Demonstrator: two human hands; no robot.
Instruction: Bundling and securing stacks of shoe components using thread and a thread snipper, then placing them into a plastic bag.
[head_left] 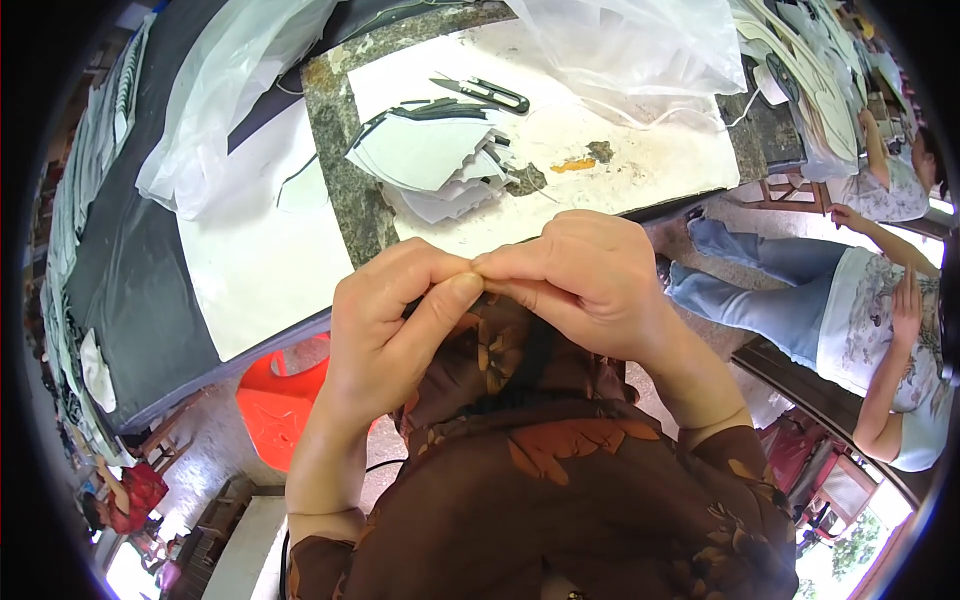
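Observation:
My left hand (pixel 395 310) and my right hand (pixel 590 275) meet fingertip to fingertip in front of my body, just off the near edge of the table. Both are closed in a pinch, thumb against forefinger. Whatever lies between the fingertips, if anything, is hidden or too small to name. Beyond them, a loose stack of white cut pieces (pixel 420 155) with some dark edges lies on a white sheet (pixel 640 160). Black-handled thread snips (pixel 490 95) rest just behind that stack.
Clear plastic sheeting (pixel 640 45) covers the back of the table, and more plastic (pixel 225 110) lies at left. A white cord (pixel 690 122) crosses the right side. A red plastic stool (pixel 280 410) stands below the table. A person in jeans (pixel 765 285) is at the right.

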